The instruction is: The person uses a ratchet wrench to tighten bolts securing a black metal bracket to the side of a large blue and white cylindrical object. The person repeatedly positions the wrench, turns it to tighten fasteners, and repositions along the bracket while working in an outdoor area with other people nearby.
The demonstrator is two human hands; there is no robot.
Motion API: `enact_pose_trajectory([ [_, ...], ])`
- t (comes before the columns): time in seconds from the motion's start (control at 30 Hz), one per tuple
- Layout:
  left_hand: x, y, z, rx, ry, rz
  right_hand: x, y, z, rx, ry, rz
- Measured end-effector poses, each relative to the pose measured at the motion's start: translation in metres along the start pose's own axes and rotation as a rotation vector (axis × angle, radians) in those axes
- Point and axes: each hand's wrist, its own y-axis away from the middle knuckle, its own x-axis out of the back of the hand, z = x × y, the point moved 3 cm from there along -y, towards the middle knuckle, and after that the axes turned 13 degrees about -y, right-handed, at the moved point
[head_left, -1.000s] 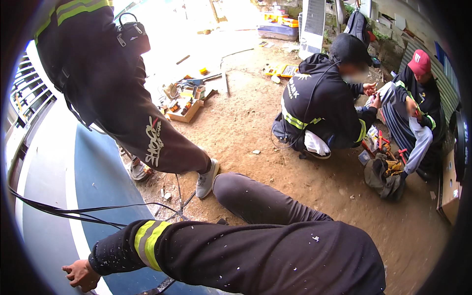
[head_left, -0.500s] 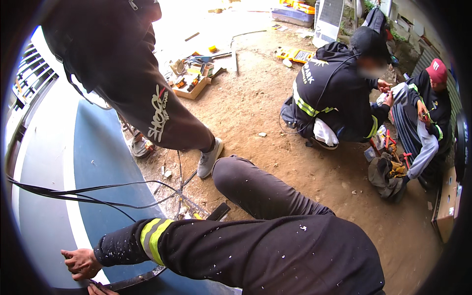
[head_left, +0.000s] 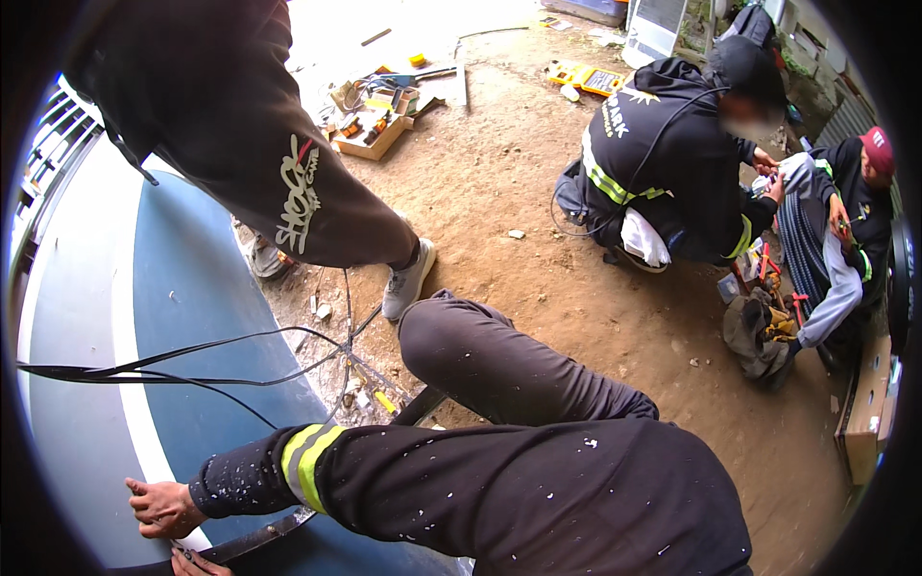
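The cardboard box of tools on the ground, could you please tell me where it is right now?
In the head view the cardboard box of tools sits on the dirt ground at upper centre-left, just right of the standing person's dark sleeve, well left of the crouching person.

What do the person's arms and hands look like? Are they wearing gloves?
No gloves: both hands are bare. The left hand comes out of a long black sleeve with a ribbed cuff. A bright yellow-green band with a grey stripe wraps the forearm, and small white specks dot the fabric. Only the fingertips of the right hand show at the bottom edge.
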Motion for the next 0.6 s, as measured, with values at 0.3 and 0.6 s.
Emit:
enact_pose_trajectory([
  [0.3, 0.057, 0.029, -0.009, -0.219, -0.143, 0.055, -0.029, 0.057, -0.01, -0.393, -0.104, -0.245],
  [0.6, 0.007, 0.031, -0.018, 0.067, 0.3, -0.198, 0.003, 0.063, -0.028, -0.637, -0.203, -0.286],
])
